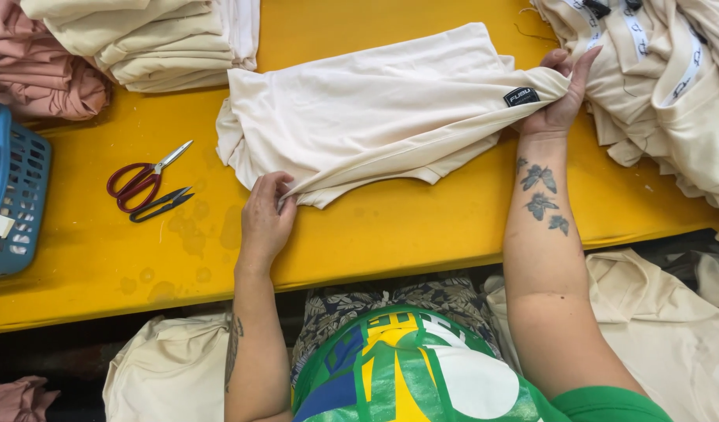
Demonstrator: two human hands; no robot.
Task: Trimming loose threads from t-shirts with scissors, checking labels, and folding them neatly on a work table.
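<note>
Head view: left hand (267,220) and right hand (561,94) each pinched the cream garment (375,109) on the counter (422,227); blue basket (19,195) contents unclear.

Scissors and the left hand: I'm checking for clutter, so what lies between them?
Head view: only bare yellow table between red-handled scissors and left hand.

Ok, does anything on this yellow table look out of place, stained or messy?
Yes: faint round blotches mark the yellow table below the red-handled scissors and black thread snips, like dried stains. The left hand and right hand grip the cream fabric garment, which lies rumpled.
</note>
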